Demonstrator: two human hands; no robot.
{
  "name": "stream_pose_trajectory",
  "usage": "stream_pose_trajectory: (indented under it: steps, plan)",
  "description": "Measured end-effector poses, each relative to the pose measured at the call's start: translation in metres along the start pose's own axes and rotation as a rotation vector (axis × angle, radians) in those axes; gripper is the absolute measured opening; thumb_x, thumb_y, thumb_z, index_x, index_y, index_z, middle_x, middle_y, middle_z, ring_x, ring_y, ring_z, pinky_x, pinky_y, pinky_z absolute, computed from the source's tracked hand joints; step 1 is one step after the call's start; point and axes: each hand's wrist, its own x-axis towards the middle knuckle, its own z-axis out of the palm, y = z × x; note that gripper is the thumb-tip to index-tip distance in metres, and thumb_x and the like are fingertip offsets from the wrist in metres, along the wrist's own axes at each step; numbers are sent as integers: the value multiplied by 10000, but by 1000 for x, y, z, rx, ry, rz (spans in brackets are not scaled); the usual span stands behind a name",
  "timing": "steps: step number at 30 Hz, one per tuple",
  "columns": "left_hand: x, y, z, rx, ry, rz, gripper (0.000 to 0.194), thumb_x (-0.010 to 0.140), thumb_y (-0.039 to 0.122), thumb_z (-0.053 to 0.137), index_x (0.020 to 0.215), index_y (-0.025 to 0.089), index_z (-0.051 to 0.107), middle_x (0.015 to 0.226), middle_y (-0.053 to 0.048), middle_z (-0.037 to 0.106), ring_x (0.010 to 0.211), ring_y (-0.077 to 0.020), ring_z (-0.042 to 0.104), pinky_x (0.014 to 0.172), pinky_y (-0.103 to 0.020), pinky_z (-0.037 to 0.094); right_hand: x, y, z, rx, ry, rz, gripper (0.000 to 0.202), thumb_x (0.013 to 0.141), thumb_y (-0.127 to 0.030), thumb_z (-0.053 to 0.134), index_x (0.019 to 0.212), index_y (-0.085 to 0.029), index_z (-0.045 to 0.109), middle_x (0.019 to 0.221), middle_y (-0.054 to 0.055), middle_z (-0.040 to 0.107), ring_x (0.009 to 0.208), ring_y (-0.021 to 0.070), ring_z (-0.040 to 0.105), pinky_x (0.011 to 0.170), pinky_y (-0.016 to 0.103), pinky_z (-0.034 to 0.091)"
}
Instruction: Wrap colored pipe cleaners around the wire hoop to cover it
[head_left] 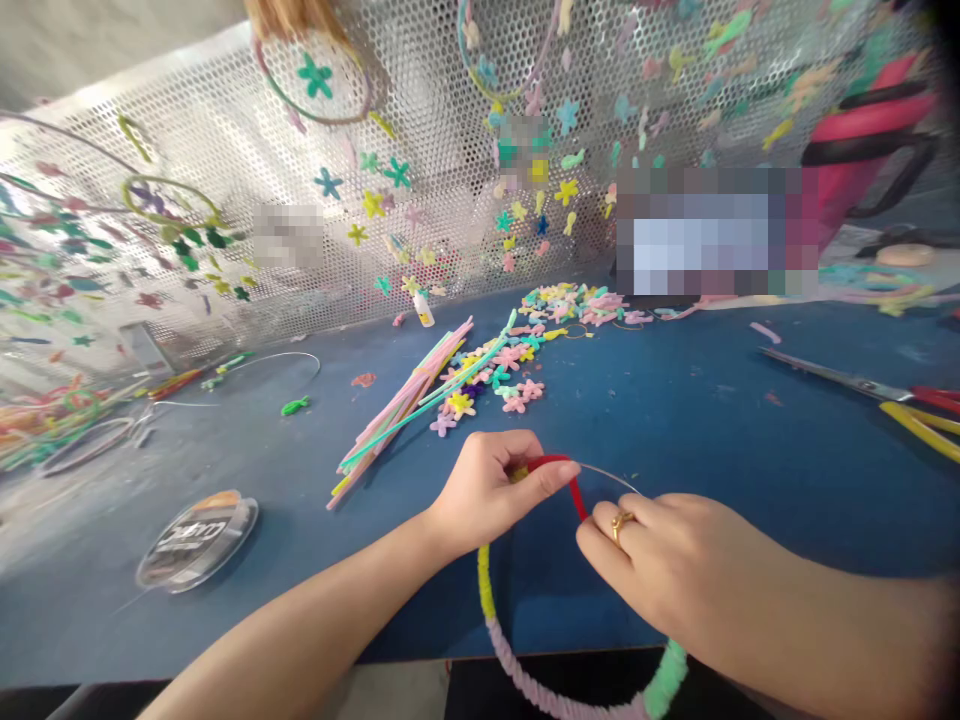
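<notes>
A hoop (525,672) wrapped in yellow, lilac and mint fuzzy stem hangs between my hands at the table's front edge. Part of its thin wire is bare at the top right. My left hand (487,490) is closed, thumb and fingers pinching the hoop where a red pipe cleaner (576,492) crosses it. From there the red stem bends down to my right hand (675,560), whose closed fingers hold its other end. A gold ring is on one right finger. My right palm and fingertips are hidden from view.
Beyond my hands lie a bundle of pipe cleaners (409,405) and several fuzzy flowers (510,357). A spool of clear line (199,540) sits left; scissors (862,383) lie right. A small glue bottle (423,309) stands near the perforated metal panel (300,180) hung with decorations.
</notes>
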Motion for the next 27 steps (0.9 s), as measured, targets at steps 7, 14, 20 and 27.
stream_pose_trajectory:
  steps: [7, 14, 20, 27]
  plan:
    - [5, -3, 0, 105, 40, 25, 396, 779, 445, 559, 563, 134, 445, 495, 58, 294, 493, -50, 231, 447, -196, 189, 3, 14, -8, 216, -115, -31, 106, 765, -112, 491, 751, -192, 559, 641, 4, 564, 558, 153, 476, 473, 287, 233]
    - [6, -6, -2, 126, 51, 59, 399, 783, 431, 560, 551, 133, 430, 489, 60, 291, 483, -46, 228, 441, -190, 193, 20, 67, -35, 840, -140, 213, 337, 911, -277, 353, 660, -176, 554, 616, -3, 561, 609, 109, 501, 594, 246, 342]
    - [3, 0, -4, 144, 109, 115, 387, 785, 413, 564, 549, 129, 451, 485, 57, 306, 473, -43, 233, 438, -189, 203, 27, 80, 2, 1381, -644, 476, 306, 835, -448, 488, 899, -159, 567, 772, 11, 612, 471, 55, 405, 430, 196, 296]
    - [0, 3, -7, 138, 195, 164, 372, 785, 384, 574, 539, 127, 466, 472, 55, 312, 464, -45, 232, 433, -196, 210, 28, 59, 10, 1903, -908, 309, 270, 841, -383, 511, 730, -137, 495, 710, 36, 637, 468, 47, 305, 424, 205, 194]
